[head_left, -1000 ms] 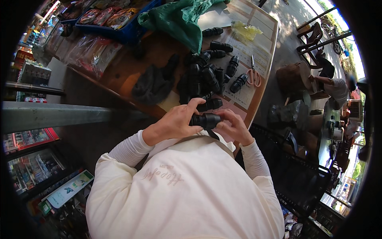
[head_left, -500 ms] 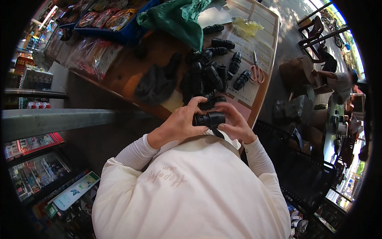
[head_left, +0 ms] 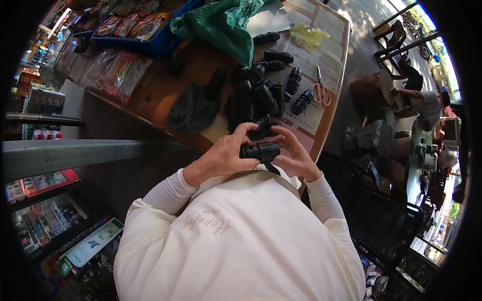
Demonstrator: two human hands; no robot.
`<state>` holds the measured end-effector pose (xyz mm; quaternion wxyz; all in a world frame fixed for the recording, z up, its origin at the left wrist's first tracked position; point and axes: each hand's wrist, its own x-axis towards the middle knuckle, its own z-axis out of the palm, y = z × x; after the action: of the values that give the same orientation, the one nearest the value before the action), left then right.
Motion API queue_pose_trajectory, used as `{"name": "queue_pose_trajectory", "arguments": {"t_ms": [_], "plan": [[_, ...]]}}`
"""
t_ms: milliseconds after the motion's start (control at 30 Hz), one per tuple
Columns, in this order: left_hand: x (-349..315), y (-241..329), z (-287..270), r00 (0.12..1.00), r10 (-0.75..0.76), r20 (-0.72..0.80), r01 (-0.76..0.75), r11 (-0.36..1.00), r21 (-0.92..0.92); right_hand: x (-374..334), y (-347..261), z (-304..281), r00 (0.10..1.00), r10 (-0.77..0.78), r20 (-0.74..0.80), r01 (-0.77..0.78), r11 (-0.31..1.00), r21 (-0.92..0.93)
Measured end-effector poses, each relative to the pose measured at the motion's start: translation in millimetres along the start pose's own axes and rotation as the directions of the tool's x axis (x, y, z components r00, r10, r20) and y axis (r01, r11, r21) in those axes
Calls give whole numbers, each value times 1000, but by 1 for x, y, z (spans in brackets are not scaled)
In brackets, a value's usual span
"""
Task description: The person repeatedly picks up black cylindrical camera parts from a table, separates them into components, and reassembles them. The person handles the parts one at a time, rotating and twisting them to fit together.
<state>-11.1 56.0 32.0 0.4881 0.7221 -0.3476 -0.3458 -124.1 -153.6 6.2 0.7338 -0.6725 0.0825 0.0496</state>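
Observation:
A black plastic pipe coupling [head_left: 261,151] with ribbed ends lies sideways in front of my chest. Around its left end, the thumb and fingers of my left hand [head_left: 223,155] are closed. My right hand [head_left: 293,154] curves about the right end with fingers apart; its thumb is close to the coupling, and whether it touches I cannot tell. Just beyond my fingertips, a heap of similar black couplings [head_left: 265,98] covers part of the wooden table [head_left: 150,113]. Left of the heap rests a dark grey cloth or bag [head_left: 193,108].
Scissors with pink handles [head_left: 321,93] lie right of the heap. A green plastic bag [head_left: 221,25], a crumpled yellowish bag [head_left: 309,35] and a blue crate of packets [head_left: 145,42] sit farther back. A grey metal bar [head_left: 75,156] crosses at left. Another person [head_left: 427,105] sits far right.
My right hand's fingers, blurred before, now show clearly and spread beside the coupling's end. My left hand keeps its hold. The whole view has shifted slightly.

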Motion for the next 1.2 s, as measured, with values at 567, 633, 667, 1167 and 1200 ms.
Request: {"name": "queue_pose_trajectory", "arguments": {"t_ms": [567, 633, 667, 1167, 1200], "plan": [[15, -3, 14, 985, 52, -165, -41, 997, 73, 20, 15, 1, 996, 63, -58, -54, 989, 137], [19, -6, 14, 981, -121, -153, 52, 918, -394, 26, 2, 3, 996, 52, -69, -30, 959, 283], [23, -15, 15, 972, -208, -111, 81, 736, -672, 26, 4, 2, 997, 42, -70, -21, 961, 277], [19, -8, -14, 970, 123, -209, -160, 972, -171, 13, -4, -16, 999, -25, 46, 17, 986, 165], [18, 3, -16, 969, 199, -144, -181, 975, 129, 13, -4, -14, 999, 5, 52, -14, 987, 159]]}}
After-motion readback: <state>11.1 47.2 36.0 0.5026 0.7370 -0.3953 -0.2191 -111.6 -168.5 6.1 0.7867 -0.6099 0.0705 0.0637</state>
